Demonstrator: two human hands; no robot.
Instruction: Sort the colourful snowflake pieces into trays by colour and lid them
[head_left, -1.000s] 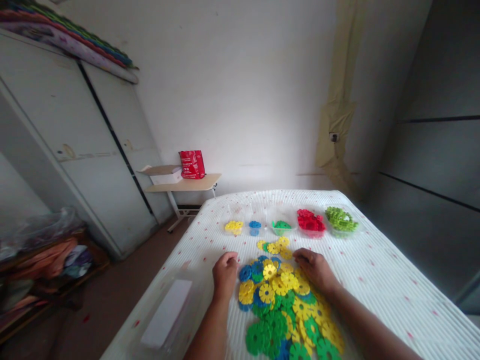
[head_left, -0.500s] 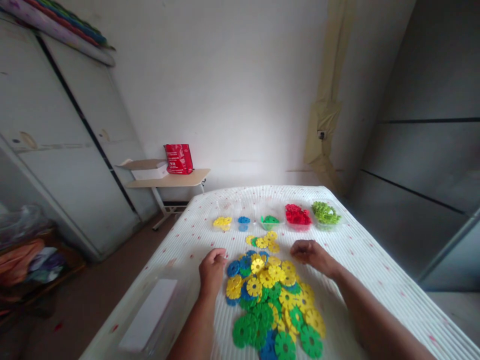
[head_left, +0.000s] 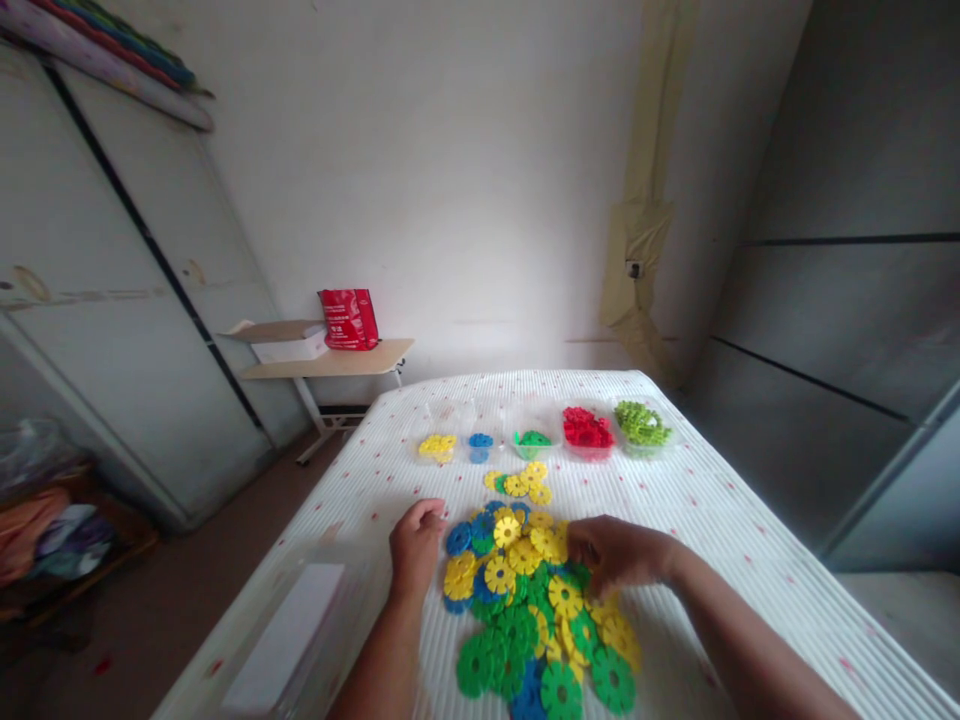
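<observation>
A pile of notched, flower-shaped plastic discs in yellow, green and blue (head_left: 517, 638) lies on the table in front of me. My right hand (head_left: 624, 552) is over the pile's right side, its bent fingers down among the yellow discs (head_left: 565, 597). Those fingertips are partly hidden, and I cannot see whether a disc is between them. Left of the pile, near the blue discs (head_left: 459, 539), my left hand (head_left: 415, 543) is closed with curled fingers. Whatever it may hold does not show. Beyond the pile sits a small group of mostly yellow discs (head_left: 517, 485).
Along the back stand clear containers with yellow pieces (head_left: 437, 446), blue pieces (head_left: 481, 445), green pieces (head_left: 532, 441), red pieces (head_left: 588, 430) and light green pieces (head_left: 642, 424). A long white box (head_left: 286, 640) lies at left. Behind, a side table (head_left: 337, 364) bears a red bag (head_left: 348, 319).
My right hand has moved from beside the pile down and inward onto its right side, covering some yellow discs. The left hand stays nearly where it was. The view has shifted slightly.
</observation>
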